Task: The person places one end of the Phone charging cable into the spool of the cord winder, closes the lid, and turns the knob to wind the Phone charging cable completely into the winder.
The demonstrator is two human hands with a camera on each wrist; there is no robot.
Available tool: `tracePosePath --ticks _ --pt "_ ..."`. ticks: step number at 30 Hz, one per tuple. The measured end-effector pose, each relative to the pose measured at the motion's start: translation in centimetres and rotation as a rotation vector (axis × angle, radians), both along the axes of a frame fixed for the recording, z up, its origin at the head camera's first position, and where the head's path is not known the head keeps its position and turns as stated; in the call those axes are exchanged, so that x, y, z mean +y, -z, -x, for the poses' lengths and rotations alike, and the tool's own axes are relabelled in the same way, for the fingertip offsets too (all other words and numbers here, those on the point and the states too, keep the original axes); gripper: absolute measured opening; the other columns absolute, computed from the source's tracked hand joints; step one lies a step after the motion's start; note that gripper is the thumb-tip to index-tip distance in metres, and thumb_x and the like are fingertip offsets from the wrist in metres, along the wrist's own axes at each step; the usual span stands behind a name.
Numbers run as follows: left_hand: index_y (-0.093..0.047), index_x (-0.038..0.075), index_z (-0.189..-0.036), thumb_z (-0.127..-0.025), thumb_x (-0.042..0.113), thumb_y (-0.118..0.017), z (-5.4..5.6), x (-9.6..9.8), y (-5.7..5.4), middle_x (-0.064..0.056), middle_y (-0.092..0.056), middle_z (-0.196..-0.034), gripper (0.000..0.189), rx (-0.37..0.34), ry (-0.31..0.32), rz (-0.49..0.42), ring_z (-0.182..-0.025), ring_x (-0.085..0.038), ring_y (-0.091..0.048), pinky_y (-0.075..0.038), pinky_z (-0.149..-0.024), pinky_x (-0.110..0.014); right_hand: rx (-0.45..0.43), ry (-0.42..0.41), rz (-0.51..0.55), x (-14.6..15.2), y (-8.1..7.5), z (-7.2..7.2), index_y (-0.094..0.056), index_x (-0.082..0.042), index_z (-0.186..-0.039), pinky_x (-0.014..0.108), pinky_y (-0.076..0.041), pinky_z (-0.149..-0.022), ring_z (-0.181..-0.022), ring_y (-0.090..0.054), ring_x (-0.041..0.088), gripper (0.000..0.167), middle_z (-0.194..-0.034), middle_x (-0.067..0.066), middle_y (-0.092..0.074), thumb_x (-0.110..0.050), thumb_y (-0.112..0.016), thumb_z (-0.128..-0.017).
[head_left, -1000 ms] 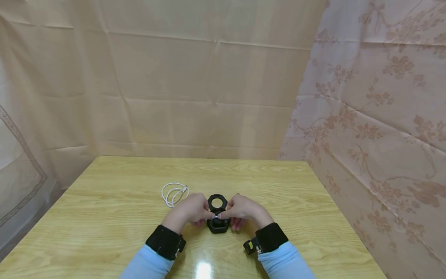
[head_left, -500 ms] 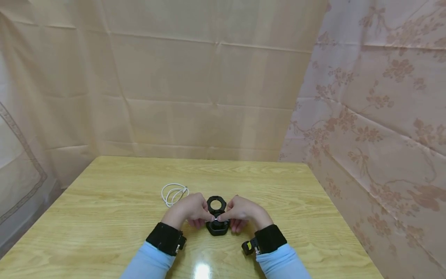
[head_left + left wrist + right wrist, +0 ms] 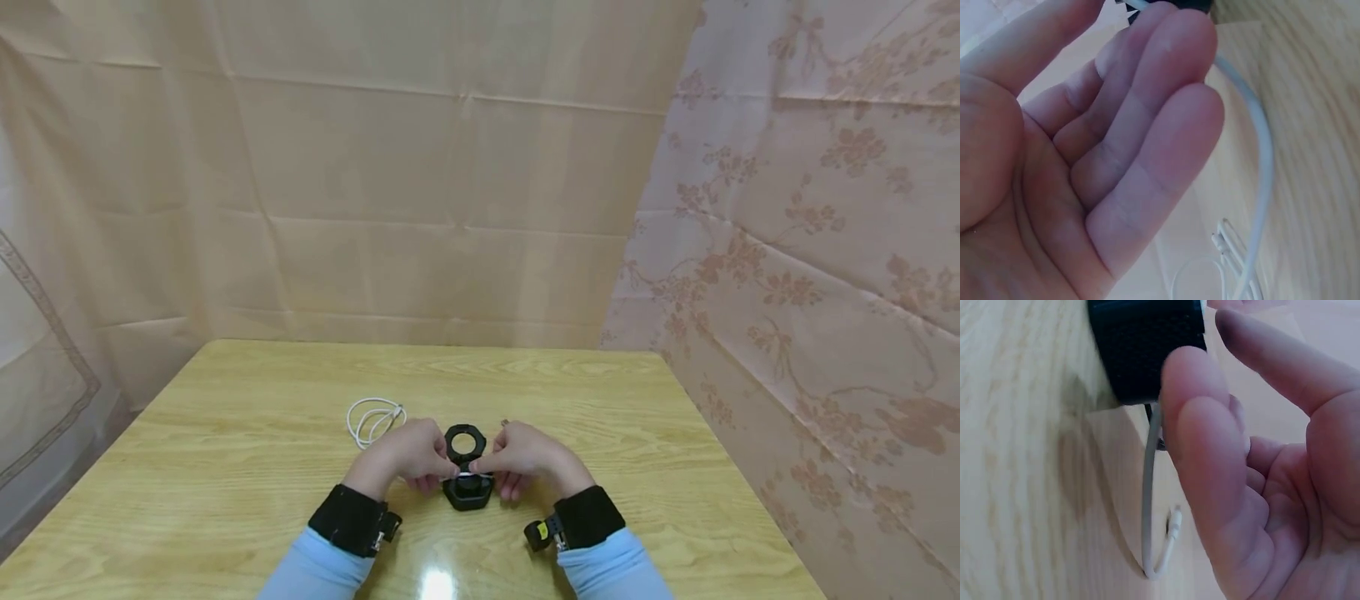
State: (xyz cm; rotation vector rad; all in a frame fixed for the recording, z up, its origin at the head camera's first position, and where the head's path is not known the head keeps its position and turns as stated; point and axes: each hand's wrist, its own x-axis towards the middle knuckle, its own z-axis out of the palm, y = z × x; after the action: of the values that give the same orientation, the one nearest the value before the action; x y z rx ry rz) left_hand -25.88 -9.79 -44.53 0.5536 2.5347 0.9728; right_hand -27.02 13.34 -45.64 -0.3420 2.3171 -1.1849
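Note:
A small black octagonal case (image 3: 468, 493) stands on the table, its lid (image 3: 465, 442) raised behind it with a round opening in the middle. A short white stretch of the charging cable (image 3: 467, 474) runs across the case between my two thumbs. My left hand (image 3: 411, 452) pinches the cable at the case's left side; the rest trails past its fingers to a loose coil (image 3: 1222, 244). On the right side my right hand (image 3: 525, 454) pinches it too, and the cable's plug end (image 3: 1174, 524) hangs beyond the fingers. The fingertips' exact grip is partly hidden.
The white cable's coil (image 3: 372, 419) lies on the wooden table (image 3: 247, 433) behind my left hand. A beige cloth (image 3: 360, 183) hangs behind the table, and a flowered cloth (image 3: 795, 275) along the right.
Both hands stay at the case with the cable between them. The thumbs have drawn slightly apart, and more of the white cable shows between them.

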Motion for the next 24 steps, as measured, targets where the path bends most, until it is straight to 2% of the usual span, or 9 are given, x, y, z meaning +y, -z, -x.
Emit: tracePosePath --ticks 7,11,17,24 --pt "-0.070 0.005 -0.070 -0.097 0.028 -0.070 -0.2 -0.1 -0.5 -0.005 -0.068 -0.063 0.036 0.013 -0.029 0.005 -0.055 -0.020 -0.068 -0.056 -0.053 -0.037 0.043 0.028 0.027 0.3 -1.1 -0.3 -0.063 0.009 -0.080 0.034 -0.055 -0.047 -0.047 -0.062 0.017 0.050 -0.065 0.012 -0.068 -0.037 -0.078 -0.090" --pt "-0.069 0.005 -0.068 -0.097 0.031 -0.069 -0.2 -0.1 -0.3 -0.005 -0.068 -0.062 0.039 0.002 -0.029 0.016 -0.055 -0.022 -0.068 -0.057 -0.053 -0.038 0.054 0.019 0.035 0.1 -1.4 -0.4 -0.062 0.008 -0.078 0.033 -0.054 -0.045 -0.045 -0.061 0.017 0.050 -0.062 0.012 -0.067 -0.037 -0.079 -0.089" --pt "-0.070 0.005 -0.068 -0.093 0.029 -0.074 -0.4 0.2 0.0 -0.004 -0.067 -0.059 0.035 0.006 -0.023 0.034 -0.053 -0.022 -0.068 -0.057 -0.053 -0.039 0.042 -0.023 0.001 -0.5 -0.7 -0.4 -0.061 0.002 -0.077 0.032 -0.054 -0.044 -0.045 -0.062 0.017 0.041 -0.059 0.011 -0.066 -0.032 -0.078 -0.091" --pt "-0.069 0.005 -0.068 -0.092 0.025 -0.075 -0.4 0.6 0.2 -0.004 -0.066 -0.057 0.032 0.025 -0.019 0.049 -0.052 -0.021 -0.067 -0.056 -0.050 -0.037 0.045 -0.013 -0.022 -0.8 -0.2 -0.4 -0.060 -0.002 -0.075 0.033 -0.054 -0.043 -0.043 -0.061 0.016 0.036 -0.058 0.010 -0.065 -0.028 -0.081 -0.088"
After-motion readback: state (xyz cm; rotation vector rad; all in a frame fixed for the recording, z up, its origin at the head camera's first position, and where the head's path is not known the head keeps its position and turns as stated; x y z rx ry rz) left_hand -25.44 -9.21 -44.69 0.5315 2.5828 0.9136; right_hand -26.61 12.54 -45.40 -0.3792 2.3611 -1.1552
